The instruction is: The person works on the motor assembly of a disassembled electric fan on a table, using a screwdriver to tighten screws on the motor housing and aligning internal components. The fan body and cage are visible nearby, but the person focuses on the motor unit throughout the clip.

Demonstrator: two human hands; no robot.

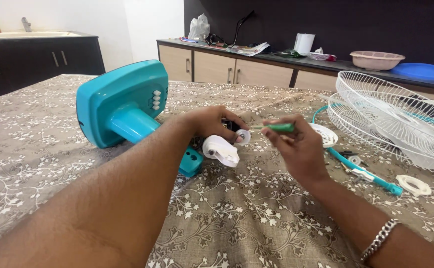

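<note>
While left hand (212, 124) steadies fan motor (220, 149), right hand (296, 144) holds screwdriver (276, 127).

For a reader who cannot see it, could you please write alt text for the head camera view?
Two bare hands work at a dismantled teal table fan on a patterned tablecloth: the left hand steadies the white motor part while the right hand holds a green-handled screwdriver. White wire fan guards lie to the right.

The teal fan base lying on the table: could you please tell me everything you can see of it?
The teal fan base looks like glossy plastic, a rounded rectangular slab tipped on its edge on the patterned tablecloth. A column of white push buttons sits near its right edge. A thick teal neck juts from it toward the left hand, which rests at the motor end.
</note>
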